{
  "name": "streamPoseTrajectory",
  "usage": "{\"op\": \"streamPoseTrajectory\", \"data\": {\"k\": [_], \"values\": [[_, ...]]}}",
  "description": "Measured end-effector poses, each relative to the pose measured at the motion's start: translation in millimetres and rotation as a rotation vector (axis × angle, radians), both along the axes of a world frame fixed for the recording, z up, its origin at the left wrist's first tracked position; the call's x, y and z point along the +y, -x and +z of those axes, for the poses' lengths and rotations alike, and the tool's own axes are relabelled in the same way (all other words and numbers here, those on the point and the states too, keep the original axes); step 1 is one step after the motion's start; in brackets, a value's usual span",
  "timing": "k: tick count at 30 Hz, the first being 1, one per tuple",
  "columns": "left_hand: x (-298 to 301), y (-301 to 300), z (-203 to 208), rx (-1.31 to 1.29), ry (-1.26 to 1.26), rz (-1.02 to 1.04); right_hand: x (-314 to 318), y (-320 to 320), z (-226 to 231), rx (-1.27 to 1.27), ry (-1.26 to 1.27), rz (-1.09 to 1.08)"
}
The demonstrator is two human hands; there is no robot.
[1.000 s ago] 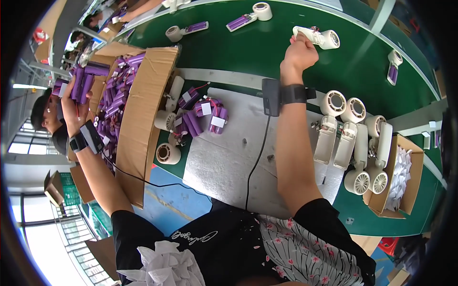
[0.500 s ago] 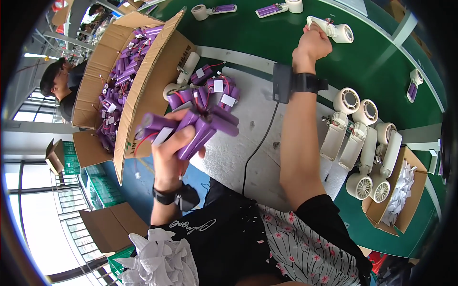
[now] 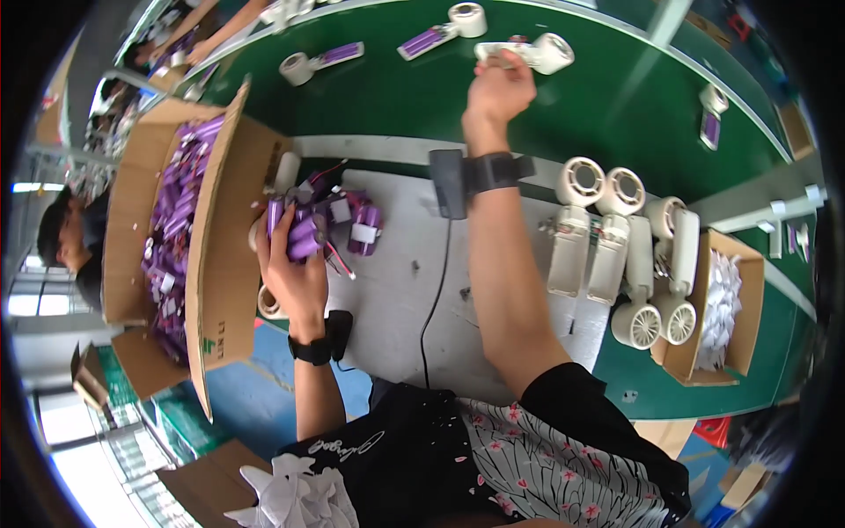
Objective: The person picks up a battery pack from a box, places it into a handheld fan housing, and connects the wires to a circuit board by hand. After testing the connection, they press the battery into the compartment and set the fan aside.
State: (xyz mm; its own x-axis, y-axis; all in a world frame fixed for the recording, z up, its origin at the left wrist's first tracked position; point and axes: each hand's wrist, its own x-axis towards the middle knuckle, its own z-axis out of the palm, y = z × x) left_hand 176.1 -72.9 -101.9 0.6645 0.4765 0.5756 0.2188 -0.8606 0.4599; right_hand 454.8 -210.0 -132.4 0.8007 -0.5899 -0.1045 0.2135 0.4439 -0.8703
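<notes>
My left hand (image 3: 295, 280) is closed round a bunch of purple battery packs (image 3: 307, 239), low over the near left part of a white foam board (image 3: 396, 290). More purple battery packs (image 3: 364, 231) with red wires and white labels lie just beyond and beside it. At the far side of the green work surface, my right hand (image 3: 502, 95) grips the handle end of an opened white handheld fan (image 3: 553, 55). Its fingers partly hide that handle. A black cable (image 3: 427, 326) runs across the foam board from the band on my right wrist.
A cardboard box (image 3: 220, 229) full of purple battery packs stands at the left. Several white fans (image 3: 570, 251) lie right of the foam, by a carton (image 3: 748, 326) of white pieces. More fans with purple batteries (image 3: 429, 40) lie along the far green surface (image 3: 378, 101). People sit at far left.
My left hand has carried the battery packs forward and down to the pile beside the box. My right hand stays on the fan. The whole view has swung, shifting the scene left.
</notes>
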Motion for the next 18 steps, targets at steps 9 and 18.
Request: {"op": "streamPoseTrajectory", "data": {"k": [9, 18], "values": [[-5, 20, -14, 0.212, -0.093, -0.106, 15, 5, 3, -0.119, 0.132, -0.015], [-39, 53, -5, 0.135, -0.119, -0.168, -27, 88, 94, -0.347, 0.025, 0.346]]}}
